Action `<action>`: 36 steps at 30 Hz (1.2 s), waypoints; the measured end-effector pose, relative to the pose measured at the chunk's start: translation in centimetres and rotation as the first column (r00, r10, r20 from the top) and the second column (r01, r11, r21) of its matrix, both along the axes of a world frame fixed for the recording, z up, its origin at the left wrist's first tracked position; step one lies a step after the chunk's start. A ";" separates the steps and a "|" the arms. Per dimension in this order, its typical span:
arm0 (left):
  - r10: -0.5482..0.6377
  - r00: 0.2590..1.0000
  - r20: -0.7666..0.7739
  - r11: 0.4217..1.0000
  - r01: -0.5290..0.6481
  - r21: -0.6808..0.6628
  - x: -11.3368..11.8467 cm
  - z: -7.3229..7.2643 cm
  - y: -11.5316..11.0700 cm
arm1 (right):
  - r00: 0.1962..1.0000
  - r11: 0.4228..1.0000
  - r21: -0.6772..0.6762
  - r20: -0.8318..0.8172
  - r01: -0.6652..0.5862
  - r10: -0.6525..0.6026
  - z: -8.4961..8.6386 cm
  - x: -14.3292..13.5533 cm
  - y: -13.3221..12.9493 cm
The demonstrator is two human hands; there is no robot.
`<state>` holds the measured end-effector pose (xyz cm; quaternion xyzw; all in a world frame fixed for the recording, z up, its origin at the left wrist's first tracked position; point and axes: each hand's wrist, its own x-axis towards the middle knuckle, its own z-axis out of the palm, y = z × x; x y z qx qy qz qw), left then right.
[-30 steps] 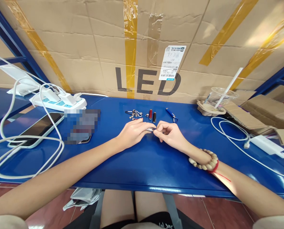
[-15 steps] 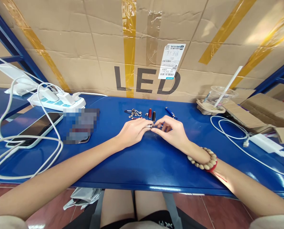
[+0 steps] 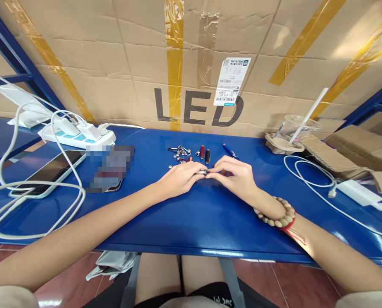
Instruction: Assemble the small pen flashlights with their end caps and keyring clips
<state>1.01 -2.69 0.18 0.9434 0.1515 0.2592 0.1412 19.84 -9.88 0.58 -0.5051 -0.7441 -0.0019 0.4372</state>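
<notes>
My left hand (image 3: 181, 179) is closed around a small silver-and-black cylinder (image 3: 204, 172), whose dark end points right. The fingertips of my right hand (image 3: 234, 174) pinch that dark end, and the two hands nearly meet. Just beyond them on the blue table (image 3: 178, 222) lie a red tube (image 3: 202, 152), a black tube (image 3: 207, 156) and a blue tube (image 3: 228, 150) with a metal clip. Several small silver discs and rings (image 3: 180, 151) are scattered behind my left hand, with a small red piece among them.
To the left are a white power strip (image 3: 78, 136), a phone (image 3: 49, 173), a blurred-out object (image 3: 110, 167) and looped white cables. A plastic cup (image 3: 293, 130) in a carton tray, a white charger (image 3: 358, 192) and open cardboard (image 3: 361, 145) are on the right. A large box stands behind.
My right hand has shifted slightly right and down, its fingers closer together at the cylinder's end. My left hand has moved a little lower, showing more small parts behind it.
</notes>
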 end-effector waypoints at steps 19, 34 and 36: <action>0.012 1.000 0.014 0.997 -0.013 0.076 0.2 -0.2 0.3 | 0.983 0.980 -0.195 -0.182 -0.021 -0.016 -0.1 -0.8 0.2; 0.058 0.998 -0.019 0.997 -0.057 0.050 0.1 -0.1 0.3 | 0.989 0.983 0.177 0.145 -0.040 0.014 0.0 0.7 0.4; 0.026 0.999 -0.042 0.999 -0.024 0.035 0.0 0.0 0.3 | 0.991 0.988 0.140 0.126 -0.072 0.054 0.0 0.7 0.4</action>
